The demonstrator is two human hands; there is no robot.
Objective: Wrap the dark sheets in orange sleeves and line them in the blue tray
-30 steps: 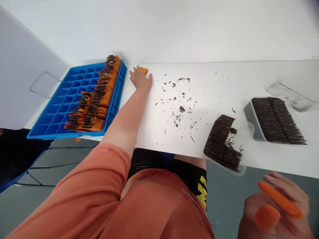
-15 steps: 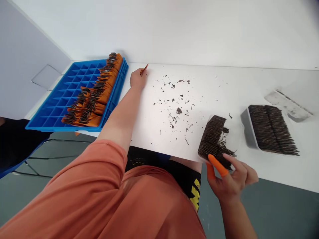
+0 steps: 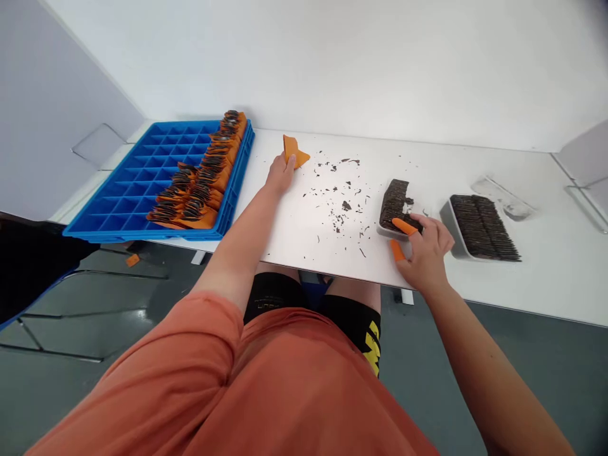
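Note:
My left hand [image 3: 281, 172] pinches an orange packet [image 3: 295, 152] above the table, right of the blue tray. Orange finger covers sit on the thumb and a finger of my right hand [image 3: 424, 253]. Its fingers are spread at the near edge of a small clear container [image 3: 387, 232], touching the dark thin sheets [image 3: 394, 197] stacked inside; whether they grip a sheet cannot be made out. A fuller container [image 3: 446, 215] holds two rows of dark sheets [image 3: 484, 227] to the right. Dark flakes [image 3: 346, 206] lie scattered between my hands.
A blue divided tray [image 3: 142, 235] stands at the left, its right-hand compartments filled with orange packets [image 3: 216, 180] holding dark sheets. A clear lid [image 3: 504, 196] lies at the right. Metal chair frames [image 3: 57, 315] are below left, and an orange scrap [image 3: 132, 260] lies on the floor.
The orange packet in my left hand now shows its broad side instead of its edge. My right hand has moved forward over the container's sheets. The whole view has shifted.

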